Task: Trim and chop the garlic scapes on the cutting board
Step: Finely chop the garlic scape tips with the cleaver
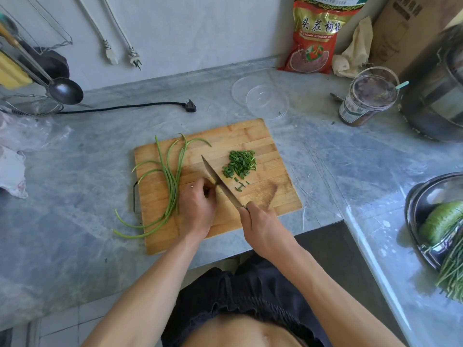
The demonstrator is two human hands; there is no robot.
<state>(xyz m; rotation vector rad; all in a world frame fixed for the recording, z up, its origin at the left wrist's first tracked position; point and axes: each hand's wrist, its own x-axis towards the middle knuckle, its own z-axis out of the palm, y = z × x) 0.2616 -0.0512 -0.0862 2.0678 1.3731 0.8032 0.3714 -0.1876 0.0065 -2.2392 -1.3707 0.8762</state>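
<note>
Green scapes [170,181] lie in a loose bundle on the left of the board [250,136], just left of the left hand [198,204], whose curled fingers pin a stub against the knife [220,182]. Chopped bits [240,164] sit in a heap right of the blade. The right hand [260,221] grips the handle, blade angled up and leftward. The board rests on the grey table [75,171].
</note>
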